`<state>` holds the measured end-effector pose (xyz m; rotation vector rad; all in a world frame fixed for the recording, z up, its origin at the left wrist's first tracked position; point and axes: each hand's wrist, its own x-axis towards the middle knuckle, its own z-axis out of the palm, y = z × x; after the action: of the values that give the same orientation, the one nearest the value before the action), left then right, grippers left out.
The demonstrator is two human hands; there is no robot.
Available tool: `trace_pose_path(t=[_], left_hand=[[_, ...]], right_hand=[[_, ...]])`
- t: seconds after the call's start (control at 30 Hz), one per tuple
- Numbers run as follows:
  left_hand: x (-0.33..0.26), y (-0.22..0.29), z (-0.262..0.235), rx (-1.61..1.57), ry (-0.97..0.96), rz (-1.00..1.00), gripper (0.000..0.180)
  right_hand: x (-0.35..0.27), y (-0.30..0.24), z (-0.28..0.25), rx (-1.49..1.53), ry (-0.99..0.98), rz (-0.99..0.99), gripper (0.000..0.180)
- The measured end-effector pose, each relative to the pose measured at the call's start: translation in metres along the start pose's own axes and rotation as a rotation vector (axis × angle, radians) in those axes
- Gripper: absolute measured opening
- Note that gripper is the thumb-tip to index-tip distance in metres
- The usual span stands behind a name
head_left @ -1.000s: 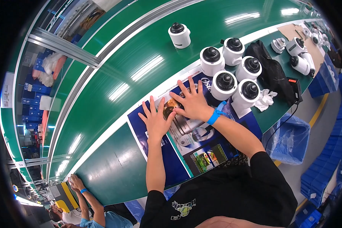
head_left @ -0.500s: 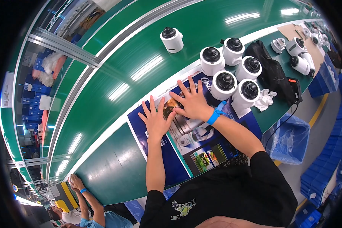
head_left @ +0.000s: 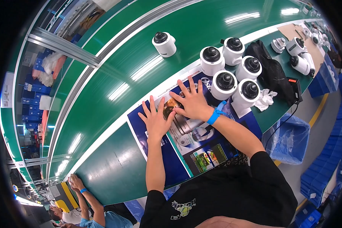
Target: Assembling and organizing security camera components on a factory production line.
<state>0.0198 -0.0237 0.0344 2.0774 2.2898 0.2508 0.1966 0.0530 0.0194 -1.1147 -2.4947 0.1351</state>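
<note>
Both palms lie on a large glossy printed sheet [head_left: 178, 162], mostly dark blue with appliance and food pictures, spread on the bench. My left hand [head_left: 156, 121] rests flat with its fingers spread toward the conveyor. Beside it my right hand [head_left: 193, 103], a blue band at the wrist, is also flat with spread fingers. The two thumbs nearly touch. Neither hand holds anything. Just right of my right hand stand several white appliance housings with black ribbed knob-like tops, the nearest housing [head_left: 223, 89] at the edge of the sheet's picture.
A green conveyor [head_left: 140, 78] runs beyond the bench, carrying one similar white housing [head_left: 166, 48]. At right lie a black cloth bag [head_left: 268, 70], crumpled white paper [head_left: 266, 99] and more white parts [head_left: 300, 64]. A lined blue bin [head_left: 290, 140] stands below. A co-worker's arms [head_left: 88, 197] reach in at lower left.
The white housing on the conveyor has shifted a little left and nearer. My hands and the printed sheet have stayed in place.
</note>
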Motion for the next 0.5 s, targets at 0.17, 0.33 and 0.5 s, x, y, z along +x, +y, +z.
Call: trace_pose_path(t=[0.17,0.33,0.5], left_hand=[[-0.0001,0.0,-0.0007,0.0,-0.003,0.004,0.068],[-0.0006,-0.0001,-0.0005,0.008,0.004,0.008,0.068],[-0.0005,0.0,-0.001,0.004,0.0,0.003,0.068]], right_hand=[[0.0001,0.0,-0.0002,0.004,-0.002,0.0,0.061],[-0.0003,-0.0002,0.0007,0.001,0.009,-0.002,0.061],[-0.0003,-0.0002,0.0014,0.0,0.008,-0.003,0.061]])
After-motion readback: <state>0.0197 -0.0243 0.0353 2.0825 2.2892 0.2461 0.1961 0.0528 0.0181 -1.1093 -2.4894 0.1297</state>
